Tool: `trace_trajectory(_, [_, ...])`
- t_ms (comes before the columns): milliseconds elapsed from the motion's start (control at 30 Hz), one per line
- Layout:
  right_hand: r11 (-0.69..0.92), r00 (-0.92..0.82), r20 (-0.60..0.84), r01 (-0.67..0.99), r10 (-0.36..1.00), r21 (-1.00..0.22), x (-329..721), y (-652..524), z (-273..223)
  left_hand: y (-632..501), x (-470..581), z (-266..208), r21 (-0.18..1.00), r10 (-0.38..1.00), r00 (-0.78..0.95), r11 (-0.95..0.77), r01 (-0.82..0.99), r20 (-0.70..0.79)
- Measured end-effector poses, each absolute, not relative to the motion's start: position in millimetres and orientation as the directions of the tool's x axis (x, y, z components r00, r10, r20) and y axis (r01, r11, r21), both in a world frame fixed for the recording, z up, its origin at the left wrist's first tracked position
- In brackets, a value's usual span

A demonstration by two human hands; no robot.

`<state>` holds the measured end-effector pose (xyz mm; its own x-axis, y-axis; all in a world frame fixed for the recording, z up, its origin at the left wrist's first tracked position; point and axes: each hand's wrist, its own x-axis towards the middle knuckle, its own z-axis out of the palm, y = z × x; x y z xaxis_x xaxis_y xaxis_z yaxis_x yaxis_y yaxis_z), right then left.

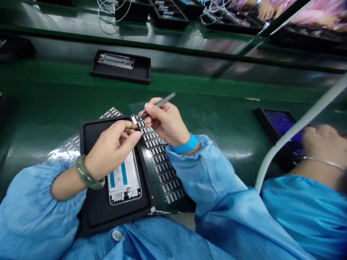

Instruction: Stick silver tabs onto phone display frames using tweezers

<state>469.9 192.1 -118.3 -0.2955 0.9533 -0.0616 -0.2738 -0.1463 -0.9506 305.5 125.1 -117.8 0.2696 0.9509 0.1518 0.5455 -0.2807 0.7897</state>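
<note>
My right hand (166, 121) grips dark tweezers (164, 100), their tips pointing down and left toward my left hand. A small whitish sticker (133, 119) shows at the left fingertips, close to the tweezer tips. My left hand (115, 146) is closed with thumb and fingers bent around that piece. Under it, a phone frame (130, 182) with blue strips lies in a black tray (93, 213), partly covered by my left hand. A sheet of small grey stickers (165, 173) is right of the tray, below my right hand.
Another sticker sheet (65, 150) sticks out behind the tray's left side. Farther back, a second black tray (142, 72) holds another phone frame (116, 60). At right are a pale curved bar (295, 126) and a co-worker's hand (322, 141) over a dark tray (264, 124). Cables (114, 11) lie on the upper shelf.
</note>
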Motion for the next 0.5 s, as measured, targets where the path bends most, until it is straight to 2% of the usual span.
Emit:
trace_trajectory(33, [-0.144,-0.307,-0.056,-0.270,0.950,-0.952,463.8,188.5,-118.0,121.5,302.0,-115.2,0.868,0.977,0.189,-0.180,0.463,0.102])
trace_trajectory(100, [-0.123,-0.337,-0.031,-0.256,0.941,-0.959,453.3,182.7,-117.0,115.7,295.3,-112.4,0.931,0.994,0.112,-0.056,0.360,0.017])
trace_trajectory(200, [-0.049,-0.380,0.032,-0.200,0.924,-0.978,442.9,177.4,-113.6,111.5,284.9,-112.3,0.925,0.996,0.085,0.001,0.379,-0.036])
trace_trajectory(333, [0.008,-0.428,0.066,-0.136,0.901,-0.991,436.4,176.3,-110.8,110.9,268.5,-113.3,0.892,0.983,0.152,0.023,0.451,-0.103])
trace_trajectory(400, [-0.009,-0.416,0.054,-0.147,0.908,-0.989,434.8,178.1,-114.2,110.7,259.0,-115.6,0.851,0.979,0.178,-0.011,0.525,-0.097])
trace_trajectory(500, [-0.072,-0.372,-0.007,-0.161,0.928,-0.984,433.5,181.3,-125.8,109.5,245.0,-126.9,0.671,0.962,0.255,-0.255,0.696,0.100])
